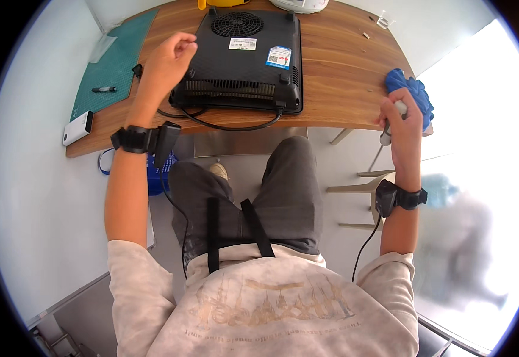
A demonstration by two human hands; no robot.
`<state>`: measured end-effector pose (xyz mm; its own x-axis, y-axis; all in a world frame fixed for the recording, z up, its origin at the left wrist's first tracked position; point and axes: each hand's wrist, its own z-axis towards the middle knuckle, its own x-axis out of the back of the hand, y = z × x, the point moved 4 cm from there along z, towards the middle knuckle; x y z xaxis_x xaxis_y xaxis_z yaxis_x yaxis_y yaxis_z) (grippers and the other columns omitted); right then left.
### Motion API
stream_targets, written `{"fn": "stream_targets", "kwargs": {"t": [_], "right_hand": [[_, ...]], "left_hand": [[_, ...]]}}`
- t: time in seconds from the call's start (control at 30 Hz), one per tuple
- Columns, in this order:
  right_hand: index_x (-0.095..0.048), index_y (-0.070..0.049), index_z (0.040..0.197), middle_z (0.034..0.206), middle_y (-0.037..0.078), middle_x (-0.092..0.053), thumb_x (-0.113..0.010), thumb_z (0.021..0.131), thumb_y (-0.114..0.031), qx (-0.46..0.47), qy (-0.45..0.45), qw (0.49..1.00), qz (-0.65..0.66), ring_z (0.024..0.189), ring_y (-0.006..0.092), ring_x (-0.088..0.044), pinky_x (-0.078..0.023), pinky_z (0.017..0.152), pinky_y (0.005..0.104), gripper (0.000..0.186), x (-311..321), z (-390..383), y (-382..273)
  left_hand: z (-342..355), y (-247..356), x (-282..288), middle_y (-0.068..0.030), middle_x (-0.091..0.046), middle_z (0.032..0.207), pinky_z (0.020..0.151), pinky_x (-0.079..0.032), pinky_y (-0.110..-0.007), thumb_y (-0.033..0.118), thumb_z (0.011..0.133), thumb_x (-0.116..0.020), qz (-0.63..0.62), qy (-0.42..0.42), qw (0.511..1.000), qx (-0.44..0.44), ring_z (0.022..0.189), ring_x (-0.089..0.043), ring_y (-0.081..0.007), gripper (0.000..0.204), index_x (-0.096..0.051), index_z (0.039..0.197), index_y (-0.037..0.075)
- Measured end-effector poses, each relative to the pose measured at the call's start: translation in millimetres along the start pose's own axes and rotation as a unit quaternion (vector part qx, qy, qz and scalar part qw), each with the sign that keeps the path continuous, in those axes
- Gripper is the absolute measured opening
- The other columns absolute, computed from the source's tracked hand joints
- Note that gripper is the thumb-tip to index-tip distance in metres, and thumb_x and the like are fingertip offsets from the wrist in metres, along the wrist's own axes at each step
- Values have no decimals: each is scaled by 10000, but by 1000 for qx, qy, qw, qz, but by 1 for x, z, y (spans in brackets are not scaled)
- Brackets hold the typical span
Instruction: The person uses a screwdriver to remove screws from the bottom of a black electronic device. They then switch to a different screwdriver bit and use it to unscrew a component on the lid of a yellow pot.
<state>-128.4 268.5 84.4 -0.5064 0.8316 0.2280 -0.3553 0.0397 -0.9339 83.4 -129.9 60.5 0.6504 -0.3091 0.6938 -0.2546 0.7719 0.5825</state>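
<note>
Upturned black cooktop (pixel 241 56) at upper centre of the worktop (pixel 343 89), its cord (pixel 230 124) looping off the near edge. Left hand (pixel 167 59) clenched, resting at the cooktop's left side, grasping nothing visible. Right hand (pixel 403 122) at right edge, gripped round a pale-handled tool (pixel 390 122) beside a blue cloth (pixel 414 92). Risks, as judged: snagging the cord, dragging the cooktop; tool slipping off the edge.

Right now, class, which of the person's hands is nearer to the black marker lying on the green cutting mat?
Left. The left hand hovers, fisted, at the upturned black appliance's left edge, just right of the marker. The right hand grips a white-handled tool at the table's far right edge.
</note>
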Motion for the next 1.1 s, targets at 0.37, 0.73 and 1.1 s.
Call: {"fn": "stream_targets", "kwargs": {"t": [0.37,0.73,1.1], "right_hand": [[-529,-40,1379,662,72,-599,-677,920,-318,-110,-225,951,-181,501,137,-546,-455,515,292,556,-93,-21,34],[-366,37,1499,673,130,-661,-642,933,-459,-109,-237,939,-222,496,195,-606,-498,531,333,801,-112,0,43],[-528,-86,1409,768,112,-715,-660,913,-298,-117,-251,933,-231,497,186,-607,-518,491,315,555,-118,69,66]], "left_hand": [[-13,-50,-21,-177,-630,1252,878,-534,-368,625,912,-592,-65,-149,948,274,1118,-643,-250,834,-426,1458,16],[-26,-41,-19,-244,-567,1316,871,-549,-420,625,894,-604,-123,-190,944,239,1153,-626,-326,916,-309,1510,15],[-59,1,-14,-302,-567,1245,740,-620,-419,677,856,-630,-132,-166,929,304,992,-695,-339,999,-230,1450,-19]]}}
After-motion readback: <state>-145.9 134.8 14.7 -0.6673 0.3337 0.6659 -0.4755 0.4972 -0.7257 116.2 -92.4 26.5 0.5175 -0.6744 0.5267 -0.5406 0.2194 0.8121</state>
